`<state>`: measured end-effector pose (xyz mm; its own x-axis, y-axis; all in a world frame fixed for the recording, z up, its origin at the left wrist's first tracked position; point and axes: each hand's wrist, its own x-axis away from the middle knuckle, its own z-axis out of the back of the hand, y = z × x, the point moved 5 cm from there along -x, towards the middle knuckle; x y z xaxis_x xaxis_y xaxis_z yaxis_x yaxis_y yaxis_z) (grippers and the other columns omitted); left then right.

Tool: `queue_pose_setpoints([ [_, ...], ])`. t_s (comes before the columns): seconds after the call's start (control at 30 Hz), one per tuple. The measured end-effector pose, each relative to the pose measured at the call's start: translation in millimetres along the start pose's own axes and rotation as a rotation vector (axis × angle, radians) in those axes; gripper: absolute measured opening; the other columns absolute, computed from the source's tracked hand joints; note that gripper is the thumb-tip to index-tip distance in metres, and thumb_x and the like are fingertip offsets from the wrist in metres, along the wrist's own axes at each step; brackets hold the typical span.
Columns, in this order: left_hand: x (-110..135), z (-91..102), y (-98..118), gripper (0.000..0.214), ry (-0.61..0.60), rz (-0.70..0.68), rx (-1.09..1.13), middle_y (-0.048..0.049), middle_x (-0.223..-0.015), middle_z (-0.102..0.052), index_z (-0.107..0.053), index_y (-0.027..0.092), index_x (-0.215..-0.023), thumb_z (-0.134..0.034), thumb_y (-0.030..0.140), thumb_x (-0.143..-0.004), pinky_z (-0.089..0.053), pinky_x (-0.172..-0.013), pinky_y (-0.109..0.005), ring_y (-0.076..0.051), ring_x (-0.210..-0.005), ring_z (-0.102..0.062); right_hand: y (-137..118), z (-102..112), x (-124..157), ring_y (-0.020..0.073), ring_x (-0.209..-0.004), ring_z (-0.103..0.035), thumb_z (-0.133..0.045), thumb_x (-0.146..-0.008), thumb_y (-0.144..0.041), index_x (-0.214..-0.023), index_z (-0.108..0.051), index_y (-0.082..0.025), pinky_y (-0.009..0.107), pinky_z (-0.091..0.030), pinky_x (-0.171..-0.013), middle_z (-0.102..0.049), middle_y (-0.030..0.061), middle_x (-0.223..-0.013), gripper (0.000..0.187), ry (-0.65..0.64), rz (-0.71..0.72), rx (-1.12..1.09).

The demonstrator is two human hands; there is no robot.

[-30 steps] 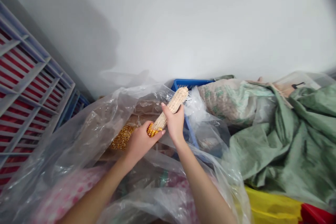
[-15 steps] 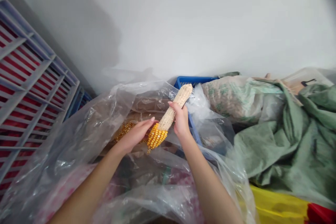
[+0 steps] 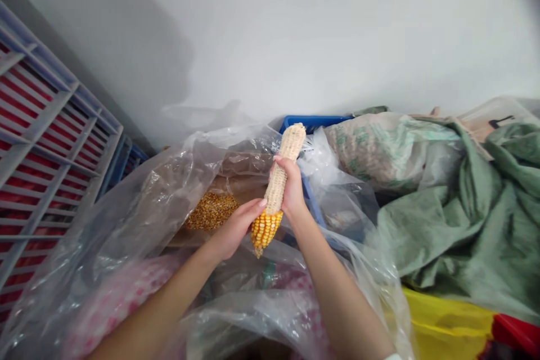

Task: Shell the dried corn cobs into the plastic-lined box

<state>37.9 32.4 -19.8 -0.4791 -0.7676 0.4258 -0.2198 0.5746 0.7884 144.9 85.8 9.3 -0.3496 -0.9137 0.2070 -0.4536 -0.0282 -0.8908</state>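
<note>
A corn cob point(image 3: 279, 180) stands nearly upright over a clear plastic bag point(image 3: 139, 219). Most of it is stripped pale; yellow kernels remain only at its lower tip. My right hand point(image 3: 292, 191) is wrapped round the bare middle of the cob. My left hand point(image 3: 236, 229) is closed on the yellow kernel end from the left, thumb against the kernels. A heap of loose yellow kernels point(image 3: 211, 211) lies in the bag just left of my hands.
A grey slatted crate point(image 3: 46, 140) over red stands at the left. A blue basket point(image 3: 310, 122) sits behind the cob against the white wall. Green woven sacks point(image 3: 455, 208) pile up at the right, with yellow plastic point(image 3: 442, 323) below them.
The cob has swung from a slant to nearly upright. My left hand let go of the kernel end, then closed on it again lower down; more loose kernels show in the bag.
</note>
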Motion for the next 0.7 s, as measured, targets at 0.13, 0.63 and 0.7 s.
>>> queue_pose_setpoints([
  [0.13,-5,0.1,-4,0.03,0.072,-0.002,0.05,-0.0039,-0.088,-0.067,-0.065,0.015,-0.094,-0.057,0.037,-0.075,-0.043,-0.076,-0.028,-0.019,-0.083,-0.06,2,-12,6,0.0077,-0.05,-0.037,-0.066,-0.057,-0.028,-0.072,-0.055,-0.017,0.023,-0.029,-0.048,-0.048,-0.0053,-0.059,0.022,-0.131,0.031,0.034],
  [0.63,10,-5.0,9,0.042,-0.179,-0.1,-0.202,-0.002,-0.116,-0.057,-0.053,0.024,-0.118,-0.048,0.046,-0.081,-0.036,-0.092,-0.027,-0.019,-0.108,-0.05,3,2,-7,0.0088,-0.044,-0.034,-0.058,-0.059,-0.034,-0.067,-0.05,-0.019,0.024,-0.026,-0.044,-0.041,-0.0062,-0.049,0.019,-0.025,-0.133,-0.042],
  [0.7,12,-9.1,10,0.04,-0.167,-0.121,-0.254,-0.0024,-0.113,-0.059,-0.054,0.022,-0.115,-0.047,0.045,-0.082,-0.036,-0.091,-0.027,-0.018,-0.106,-0.051,2,1,-7,0.0089,-0.045,-0.035,-0.058,-0.059,-0.033,-0.069,-0.051,-0.019,0.024,-0.027,-0.045,-0.042,-0.0059,-0.05,0.019,-0.044,-0.09,-0.032],
])
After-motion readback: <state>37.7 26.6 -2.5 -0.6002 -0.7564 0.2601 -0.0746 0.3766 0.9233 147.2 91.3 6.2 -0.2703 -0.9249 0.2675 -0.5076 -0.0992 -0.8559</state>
